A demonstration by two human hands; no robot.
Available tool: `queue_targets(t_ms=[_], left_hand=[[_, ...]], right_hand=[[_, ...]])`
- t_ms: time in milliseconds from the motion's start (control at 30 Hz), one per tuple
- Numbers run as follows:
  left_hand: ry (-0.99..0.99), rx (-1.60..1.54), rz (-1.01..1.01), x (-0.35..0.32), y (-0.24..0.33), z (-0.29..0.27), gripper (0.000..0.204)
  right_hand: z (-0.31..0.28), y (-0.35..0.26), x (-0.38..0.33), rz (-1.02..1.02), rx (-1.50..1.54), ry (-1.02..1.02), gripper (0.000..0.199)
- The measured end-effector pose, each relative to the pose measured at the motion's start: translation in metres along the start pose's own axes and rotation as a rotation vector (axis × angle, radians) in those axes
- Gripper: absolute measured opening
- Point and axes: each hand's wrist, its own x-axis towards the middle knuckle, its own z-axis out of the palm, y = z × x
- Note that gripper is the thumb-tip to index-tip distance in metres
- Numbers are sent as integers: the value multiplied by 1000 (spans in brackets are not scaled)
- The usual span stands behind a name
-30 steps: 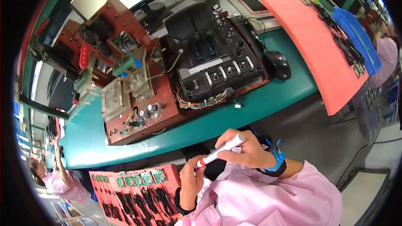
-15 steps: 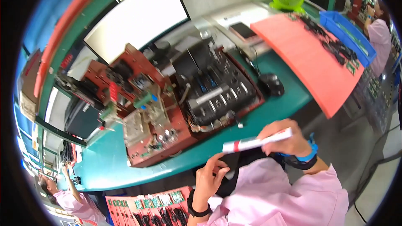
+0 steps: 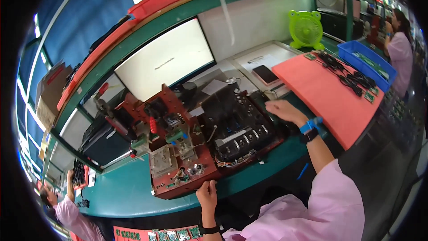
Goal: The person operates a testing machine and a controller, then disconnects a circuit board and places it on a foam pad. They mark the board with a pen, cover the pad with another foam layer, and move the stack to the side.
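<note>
My right hand (image 3: pixel 286 111) reaches over the right side of a black device (image 3: pixel 243 140) with silvery tabs. Its fingers are stretched out to the left, and I make out nothing held in them. A dark patch lies below the hand; whether it touches the computer mouse there is hidden. My left hand (image 3: pixel 207 195) is at the front edge of a red test fixture (image 3: pixel 169 187), its fingers curled together. What they hold, if anything, is too small to tell. The fixture carries clear blocks, small green boards and a red-handled clamp (image 3: pixel 153 125).
A lit monitor (image 3: pixel 165 60) stands behind the fixture. Beyond the device lies a phone (image 3: pixel 265 75). A salmon board (image 3: pixel 321 89) holds black cables (image 3: pixel 350 76), with a blue bin (image 3: pixel 370 64) and green fan (image 3: pixel 306 29) nearby. Co-workers sit far left and far right.
The white stick with a red band has left my right hand and is out of sight. My right hand has moved up and away to the device; my left has moved to the fixture edge.
</note>
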Motion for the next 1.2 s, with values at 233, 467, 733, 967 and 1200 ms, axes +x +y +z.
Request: queue_targets(t_ms=[233, 467, 733, 967, 1200], left_hand=[[40, -63, -102, 11, 14, -1, 22], [28, -7, -50, -1, -2, 3, 23], [32, -21, -67, -3, 8, 3, 19], [72, 56, -147, -4, 0, -2, 17], [83, 70, -176, -2, 3, 5, 17]], right_hand=[[-119, -38, 30, -70, -206, 100, 25], [-214, -96, 113, -160, 55, 533, 21], [-289, -57, 258, -329, 1309, 487, 49], [-281, -110, 283, -416, 1606, 405, 44], [-291, -113, 288, -424, 1697, 349, 45]])
